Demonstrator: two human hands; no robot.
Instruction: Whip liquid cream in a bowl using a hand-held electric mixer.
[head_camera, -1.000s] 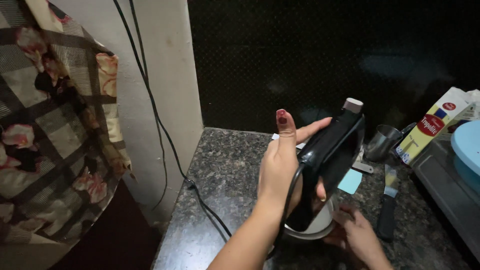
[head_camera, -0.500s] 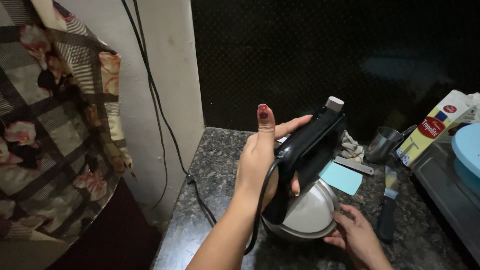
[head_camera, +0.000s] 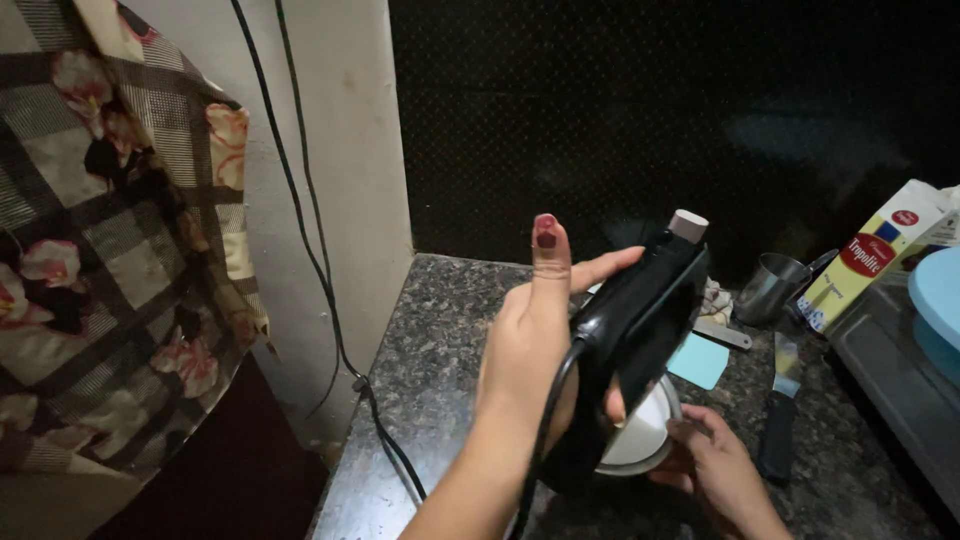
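My left hand (head_camera: 528, 345) grips a black corded appliance (head_camera: 645, 315) with a grey tip, holding it tilted above the counter, thumb up and fingers wrapped around its body. Its black cord (head_camera: 545, 430) hangs down past my wrist. Under the appliance sits a round steel bowl (head_camera: 645, 440) on the dark granite counter (head_camera: 440, 390). My right hand (head_camera: 720, 475) rests against the bowl's right rim, holding it. The appliance hides most of the bowl.
A steel cup (head_camera: 772, 285), a white and yellow carton (head_camera: 868, 258), a black-handled knife (head_camera: 778, 425) and a light blue card (head_camera: 698, 360) lie to the right. A metal surface (head_camera: 890, 385) and a blue lid (head_camera: 938, 305) sit at the far right. Cables (head_camera: 300, 200) and a floral curtain (head_camera: 100, 250) hang at the left.
My left hand has carried the black appliance left and slightly up, uncovering more of the steel bowl. My right hand stays at the bowl's rim.
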